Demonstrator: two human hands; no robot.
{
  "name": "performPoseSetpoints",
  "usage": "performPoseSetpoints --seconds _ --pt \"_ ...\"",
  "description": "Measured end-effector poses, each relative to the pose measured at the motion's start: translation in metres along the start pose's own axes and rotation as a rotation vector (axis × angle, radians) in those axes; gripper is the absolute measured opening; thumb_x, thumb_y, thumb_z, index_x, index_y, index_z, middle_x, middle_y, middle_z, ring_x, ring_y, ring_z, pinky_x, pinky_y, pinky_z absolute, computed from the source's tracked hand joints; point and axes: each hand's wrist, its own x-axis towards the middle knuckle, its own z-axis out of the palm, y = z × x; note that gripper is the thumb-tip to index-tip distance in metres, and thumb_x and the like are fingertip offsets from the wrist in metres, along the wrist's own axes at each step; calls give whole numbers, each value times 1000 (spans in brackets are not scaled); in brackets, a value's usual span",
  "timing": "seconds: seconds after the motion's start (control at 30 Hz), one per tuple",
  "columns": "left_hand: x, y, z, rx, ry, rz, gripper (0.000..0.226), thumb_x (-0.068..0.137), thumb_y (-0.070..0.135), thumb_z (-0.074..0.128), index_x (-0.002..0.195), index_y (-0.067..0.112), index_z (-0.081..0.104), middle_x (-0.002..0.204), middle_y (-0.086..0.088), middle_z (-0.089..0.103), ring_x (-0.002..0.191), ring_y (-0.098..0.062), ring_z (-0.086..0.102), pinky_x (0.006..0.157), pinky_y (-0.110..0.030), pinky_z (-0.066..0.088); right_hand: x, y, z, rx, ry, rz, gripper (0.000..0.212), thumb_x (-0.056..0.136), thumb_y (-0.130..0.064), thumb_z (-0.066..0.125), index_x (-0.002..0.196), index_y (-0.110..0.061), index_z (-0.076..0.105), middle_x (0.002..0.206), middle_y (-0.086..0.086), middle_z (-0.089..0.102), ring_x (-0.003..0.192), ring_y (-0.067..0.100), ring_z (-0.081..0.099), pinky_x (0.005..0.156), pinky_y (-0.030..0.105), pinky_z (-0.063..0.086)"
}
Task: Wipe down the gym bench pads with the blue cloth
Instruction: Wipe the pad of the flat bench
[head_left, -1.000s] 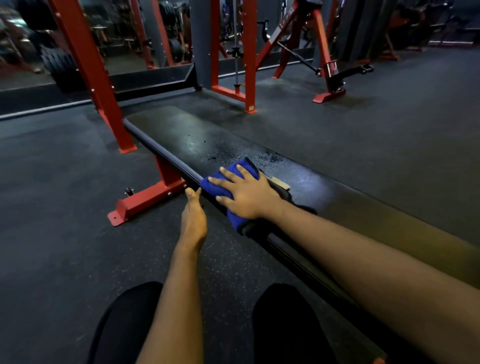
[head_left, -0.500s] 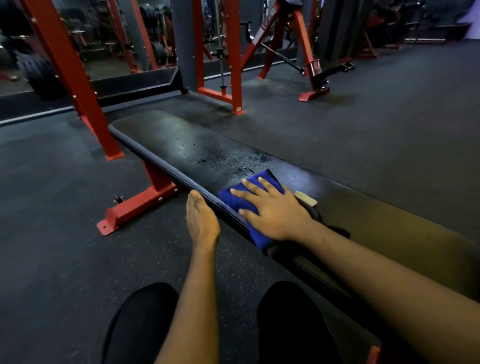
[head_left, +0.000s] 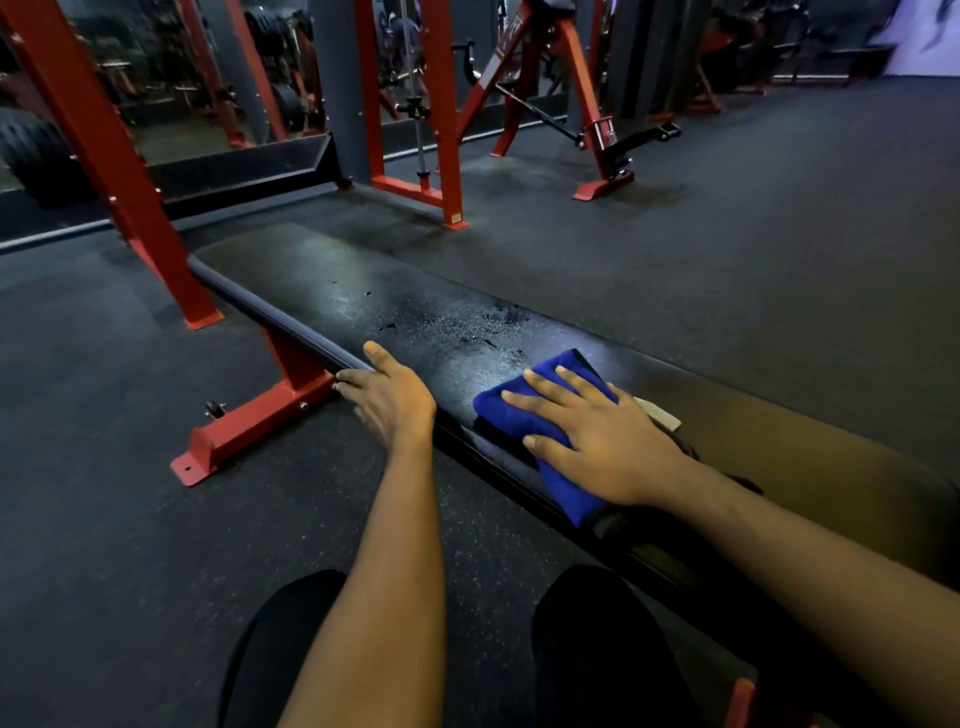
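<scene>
A long black bench pad (head_left: 322, 291) runs from the far left to the near right, with wet speckles (head_left: 467, 325) in its middle. The folded blue cloth (head_left: 519, 410) lies on the pad's near edge and hangs over the side. My right hand (head_left: 597, 436) presses flat on the cloth with fingers spread. My left hand (head_left: 395, 400) holds the pad's near edge just left of the cloth, thumb on top and fingers down the side.
A pale tag (head_left: 657, 413) peeks out beside my right hand. The bench's red foot (head_left: 244, 431) sticks out on the dark rubber floor at left. Red rack uprights (head_left: 104, 156) and a red machine frame (head_left: 597, 130) stand beyond. My knees (head_left: 291, 649) are at the bottom.
My left hand rose from beside the bench and took hold of the pad's edge. My right hand slid the cloth to the right along the pad, away from the left hand.
</scene>
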Motion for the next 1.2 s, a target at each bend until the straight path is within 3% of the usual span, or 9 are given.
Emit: performPoseSetpoints --seconds 0.1,0.23,0.47,0.57,0.73,0.9,1.07,1.2 --pt "-1 -4 7 -3 -22 -11 76 103 53 15 155 0 -1 162 -22 3 143 -43 27 115 -43 23 47 9 -1 19 -5 80 53 99 -60 31 149 -55 16 163 -22 4 153 13 1 118 55 12" --pt "-3 -5 9 -30 -13 -3 74 103 52 15 156 3 0 163 -21 4 143 -41 27 115 -44 23 94 18 -5 39 -26 145 53 100 -58 31 151 -53 16 164 -19 5 153 16 2 117 56 10" --pt "2 -15 12 -89 -5 9 74 102 55 15 156 6 1 163 -20 5 147 -38 20 119 -46 20 13 25 0 15 54 152 51 101 -57 30 150 -54 18 163 -24 5 152 9 4 120 52 14" --pt "1 -15 12 -90 -2 19 73 103 53 16 156 5 2 162 -21 5 147 -37 20 119 -44 20 5 46 -6 57 39 265 51 100 -56 32 149 -54 20 162 -25 4 152 8 3 120 56 15" --pt "3 -16 14 -100 -2 31 74 102 54 17 156 5 2 162 -20 5 145 -39 24 118 -46 23 73 73 -16 76 69 538 56 99 -55 31 153 -44 23 165 -10 14 149 26 22 116 58 21" --pt "2 -17 14 -88 5 43 74 102 54 18 156 5 2 162 -19 7 141 -40 30 115 -46 28 103 27 -4 -23 -20 396 57 101 -55 26 155 -45 9 166 -8 1 152 30 4 118 63 10" --pt "3 -18 12 -69 -19 28 76 101 56 17 156 5 3 162 -19 8 138 -44 35 112 -50 33 40 17 -2 9 26 176 52 102 -50 32 151 -54 15 164 -21 4 153 14 3 121 53 11" --pt "20 -5 16 -53 13 -63 80 100 59 18 154 1 4 159 -24 13 131 -49 38 107 -53 37 18 60 -11 87 47 266 50 102 -43 40 149 -52 26 162 -22 11 151 9 10 120 52 19"
